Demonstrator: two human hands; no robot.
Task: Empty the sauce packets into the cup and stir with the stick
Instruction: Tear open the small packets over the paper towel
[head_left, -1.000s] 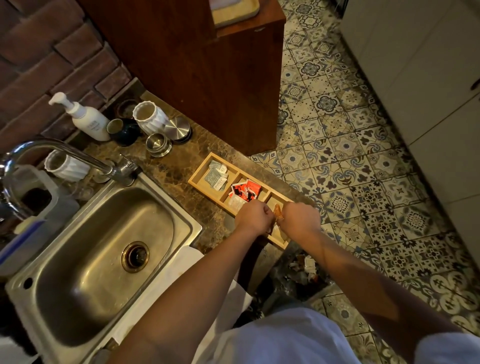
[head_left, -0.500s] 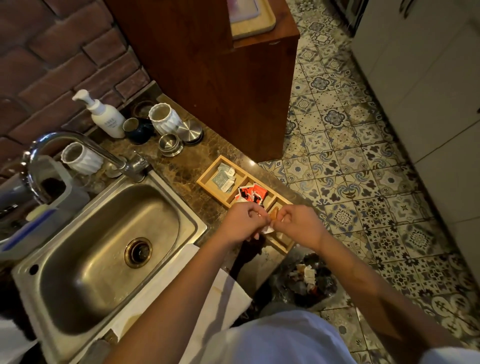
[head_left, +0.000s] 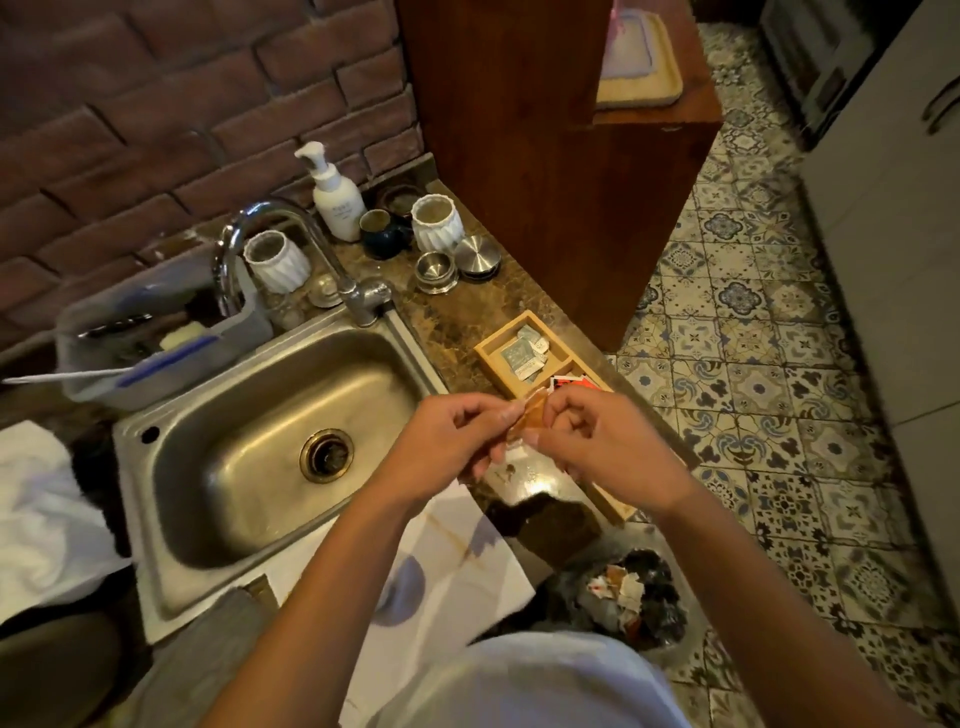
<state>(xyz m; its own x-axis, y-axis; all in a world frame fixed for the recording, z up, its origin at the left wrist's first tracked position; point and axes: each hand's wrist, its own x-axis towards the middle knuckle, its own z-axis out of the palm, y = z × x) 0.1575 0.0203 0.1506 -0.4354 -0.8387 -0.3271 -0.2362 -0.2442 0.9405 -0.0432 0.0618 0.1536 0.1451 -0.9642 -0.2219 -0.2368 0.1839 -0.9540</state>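
A small orange-brown sauce packet is pinched between both hands above the stone counter, just right of the sink. My left hand grips its left edge and my right hand grips its right edge. Behind them a wooden divided tray holds grey-white packets in its far compartment and red packets in the middle one; my right hand hides its near end. White ribbed cups stand at the back of the counter. No stirring stick is visible.
A steel sink with a curved tap fills the left. A soap pump bottle, a dark mug and steel lids stand at the back. A wooden cabinet rises beyond. A bin with torn wrappers sits on the tiled floor.
Both hands have lifted out of the tray's near compartment with the orange-brown packet and moved toward me. My head has also shifted, bringing the sink nearer the centre.
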